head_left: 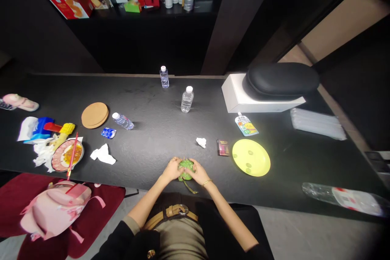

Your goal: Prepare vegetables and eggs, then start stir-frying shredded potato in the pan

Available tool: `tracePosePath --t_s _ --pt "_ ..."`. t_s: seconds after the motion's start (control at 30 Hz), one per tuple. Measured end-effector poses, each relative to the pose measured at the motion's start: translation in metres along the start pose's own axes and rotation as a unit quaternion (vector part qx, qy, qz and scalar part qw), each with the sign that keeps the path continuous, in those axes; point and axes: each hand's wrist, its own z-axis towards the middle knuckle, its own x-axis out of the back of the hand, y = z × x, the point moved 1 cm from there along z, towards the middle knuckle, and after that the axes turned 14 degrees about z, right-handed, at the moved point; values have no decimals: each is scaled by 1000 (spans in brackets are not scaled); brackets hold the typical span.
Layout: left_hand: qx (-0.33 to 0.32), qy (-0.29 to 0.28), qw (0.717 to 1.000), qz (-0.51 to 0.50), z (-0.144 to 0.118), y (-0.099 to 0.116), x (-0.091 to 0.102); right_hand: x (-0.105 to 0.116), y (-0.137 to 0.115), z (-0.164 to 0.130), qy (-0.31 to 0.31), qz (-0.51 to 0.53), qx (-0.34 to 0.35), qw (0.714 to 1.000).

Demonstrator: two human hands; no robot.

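Observation:
Close to the table's front edge, my left hand (173, 168) and my right hand (199, 172) are both closed around a round, bumpy green lotus pod (186, 165). Its thin stem hangs down toward my body. The fingertips meet over the pod and cover part of it. To the right lies a yellow-green plate (258, 156) with a few roundish greenish pieces (250, 152) on it. A small dark red box (223, 148) sits just left of that plate. Beyond my hands is a crumpled white tissue (201, 142).
Water bottles stand at the back (187, 99) and left (123, 121). A bowl with chopsticks (56, 157) and cork mats (95, 115) lie left. At right are a drink pouch (246, 124), a white box (258, 101) under a black case (282, 79), and a large plastic bottle (344, 199).

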Motion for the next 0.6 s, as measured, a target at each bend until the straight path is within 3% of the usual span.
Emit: tracePosePath --t_s 0.2,0.43,0.6 --pt "17 -29 999 0 2 -2 -3 -1 11 6 -100 -40 30 994" --pt "21 -62 998 21 10 0 2 2 16 4 -134 -49 35 989" --pt "2 -78 997 11 15 0 10 3 13 10 -199 -70 46 976"
